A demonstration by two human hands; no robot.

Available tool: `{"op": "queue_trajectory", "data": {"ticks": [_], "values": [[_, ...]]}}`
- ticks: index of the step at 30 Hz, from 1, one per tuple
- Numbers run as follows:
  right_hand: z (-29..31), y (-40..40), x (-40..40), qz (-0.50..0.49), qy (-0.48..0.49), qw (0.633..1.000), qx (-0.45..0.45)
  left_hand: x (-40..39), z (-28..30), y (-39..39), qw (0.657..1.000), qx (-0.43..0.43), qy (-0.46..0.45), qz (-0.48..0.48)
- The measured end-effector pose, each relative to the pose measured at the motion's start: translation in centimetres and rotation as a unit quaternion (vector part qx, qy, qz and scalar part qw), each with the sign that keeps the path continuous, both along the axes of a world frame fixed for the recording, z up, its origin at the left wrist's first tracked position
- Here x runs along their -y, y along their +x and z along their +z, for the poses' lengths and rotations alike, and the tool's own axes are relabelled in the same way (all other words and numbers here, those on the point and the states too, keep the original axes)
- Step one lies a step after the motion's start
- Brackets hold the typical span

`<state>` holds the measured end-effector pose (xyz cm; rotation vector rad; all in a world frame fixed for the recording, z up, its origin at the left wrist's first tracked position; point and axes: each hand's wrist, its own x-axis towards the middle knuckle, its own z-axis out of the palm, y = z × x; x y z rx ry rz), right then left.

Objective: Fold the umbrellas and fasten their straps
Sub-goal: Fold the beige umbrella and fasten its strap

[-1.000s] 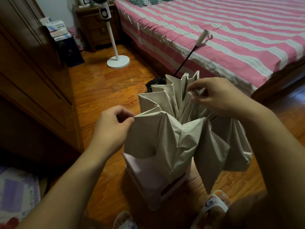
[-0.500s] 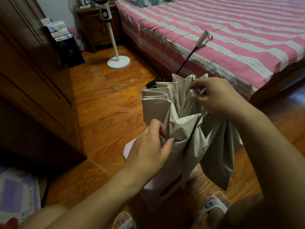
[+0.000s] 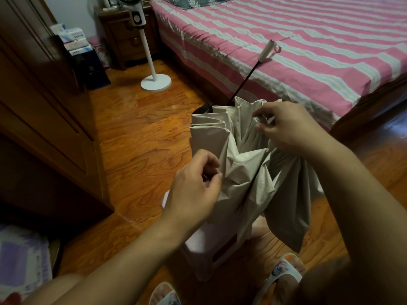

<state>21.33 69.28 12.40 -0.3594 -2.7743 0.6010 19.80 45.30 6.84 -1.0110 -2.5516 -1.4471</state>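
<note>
A beige folding umbrella (image 3: 246, 164) hangs half-collapsed in front of me, its canopy in loose pleats. Its black shaft (image 3: 246, 80) points away toward the bed and ends in a white handle (image 3: 267, 50) with a pink loop. My right hand (image 3: 286, 126) pinches gathered pleat tips at the canopy's upper right. My left hand (image 3: 193, 188) sits at the canopy's left side, with thumb and forefinger pinched on a fold of the fabric. I cannot see the strap.
A white stool (image 3: 204, 245) stands under the umbrella, with my slippered feet (image 3: 284, 269) beside it. A pink-striped bed (image 3: 286, 40) fills the right, a standing fan (image 3: 155, 80) is behind, and a dark wardrobe (image 3: 44, 106) lines the left on the wooden floor.
My left hand moved from the far left fold in to the canopy's middle, bunching the pleats together, then shifted slightly left. My right hand kept its grip on the pleat tips.
</note>
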Motion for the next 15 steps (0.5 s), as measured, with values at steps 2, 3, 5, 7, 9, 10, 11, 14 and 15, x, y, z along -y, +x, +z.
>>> {"op": "queue_trajectory", "data": {"ticks": [2, 3, 5, 7, 9, 10, 11, 14, 15], "values": [[0.0, 0.0, 0.0, -0.002, -0.001, 1.0, 0.0, 0.3, 0.0, -0.5, 0.999, -0.031, -0.027, -0.019], [0.0, 0.0, 0.0, -0.003, -0.001, 1.0, -0.001, 0.3, -0.2, -0.6, 0.998, -0.041, -0.041, -0.03], [0.0, 0.0, 0.1, -0.004, 0.0, 1.0, 0.0, 0.3, -0.6, -0.3, 0.995, -0.05, -0.068, -0.048], [0.1, -0.1, 0.3, -0.003, -0.002, 1.0, 0.002, -0.1, -1.0, 0.2, 0.996, -0.021, -0.075, -0.053], [0.1, -0.1, 0.5, -0.004, -0.004, 1.0, 0.002, -0.7, -1.3, 0.8, 0.997, 0.038, -0.046, -0.046], [0.1, -0.2, 0.7, -0.005, -0.004, 1.0, 0.002, -1.0, -1.5, 1.0, 0.997, 0.065, -0.027, -0.042], [0.1, -0.2, 0.8, -0.006, -0.006, 1.0, 0.002, -1.3, -1.8, 1.1, 0.995, 0.086, -0.012, -0.038], [0.1, -0.2, 1.0, -0.006, -0.015, 1.0, 0.006, -1.7, -2.6, 1.2, 0.992, 0.122, 0.016, -0.019], [0.2, -0.2, 1.1, -0.007, -0.018, 1.0, 0.007, -1.7, -2.6, 1.2, 0.992, 0.125, 0.02, -0.009]]}}
